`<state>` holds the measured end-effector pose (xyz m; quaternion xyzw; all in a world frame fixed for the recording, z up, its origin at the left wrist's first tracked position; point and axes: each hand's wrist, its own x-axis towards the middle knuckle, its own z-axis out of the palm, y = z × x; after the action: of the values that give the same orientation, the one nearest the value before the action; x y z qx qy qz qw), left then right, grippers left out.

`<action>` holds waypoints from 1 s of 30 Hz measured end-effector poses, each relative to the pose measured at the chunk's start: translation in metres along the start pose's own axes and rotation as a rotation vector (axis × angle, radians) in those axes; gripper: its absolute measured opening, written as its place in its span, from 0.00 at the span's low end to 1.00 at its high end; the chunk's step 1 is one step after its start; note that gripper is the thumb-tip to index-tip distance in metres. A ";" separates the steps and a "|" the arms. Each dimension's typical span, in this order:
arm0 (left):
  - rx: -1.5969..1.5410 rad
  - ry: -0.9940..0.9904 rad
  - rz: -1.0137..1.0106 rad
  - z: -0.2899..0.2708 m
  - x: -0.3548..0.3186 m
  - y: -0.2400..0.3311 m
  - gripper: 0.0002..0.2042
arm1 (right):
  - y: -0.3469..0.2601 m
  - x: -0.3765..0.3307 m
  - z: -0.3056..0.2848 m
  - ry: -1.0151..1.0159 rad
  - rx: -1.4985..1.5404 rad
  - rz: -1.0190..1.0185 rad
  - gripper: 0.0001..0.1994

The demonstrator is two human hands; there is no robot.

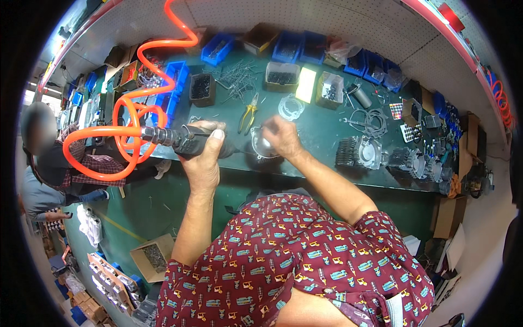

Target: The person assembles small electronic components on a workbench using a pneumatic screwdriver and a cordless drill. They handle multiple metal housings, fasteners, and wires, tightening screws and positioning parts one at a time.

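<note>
My left hand (pixel 205 159) is wrapped around a dark pneumatic screwdriver (pixel 186 140), which lies roughly level with its tip end toward the right. An orange coiled air hose (pixel 87 132) joins the tool's left end. Close by, my right hand (pixel 283 137) has its fingers curled over a round silvery metal housing (pixel 263 150) by the table's near edge. What those fingers pinch, if anything, is hidden. Just beyond the housing lie yellow-handled pliers (pixel 249 115) and a loose ring of clear gaskets (pixel 291 108).
Bins of dark screws (pixel 282 75) and blue bins (pixel 218 49) line the back of the green workbench (pixel 327 122). Long metal rods (pixel 238 76) are scattered at centre left. Finned metal cylinders (pixel 368 152) stand to the right. Another person (pixel 52 147) is at the far left.
</note>
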<state>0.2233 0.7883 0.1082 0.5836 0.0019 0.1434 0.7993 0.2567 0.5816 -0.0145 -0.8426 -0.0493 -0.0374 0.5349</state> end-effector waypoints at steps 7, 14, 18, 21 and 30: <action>0.047 0.000 0.009 -0.004 -0.003 -0.004 0.11 | 0.002 -0.001 -0.019 -0.039 -0.208 -0.002 0.08; 0.005 0.015 -0.020 -0.002 -0.002 -0.003 0.12 | 0.004 0.005 -0.013 -0.187 -0.530 -0.243 0.08; 0.006 0.005 -0.015 -0.005 -0.002 -0.008 0.12 | 0.004 0.002 0.000 -0.343 -0.714 -0.380 0.10; 0.005 -0.002 -0.020 -0.005 -0.001 -0.009 0.12 | 0.014 0.000 0.011 -0.394 -0.777 -0.477 0.10; 0.033 0.035 -0.025 -0.009 -0.001 -0.010 0.12 | 0.012 0.007 -0.008 -0.219 -0.408 -0.447 0.10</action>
<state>0.2227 0.7939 0.0957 0.5941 0.0255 0.1434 0.7911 0.2653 0.5699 -0.0208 -0.8997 -0.2821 -0.0723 0.3250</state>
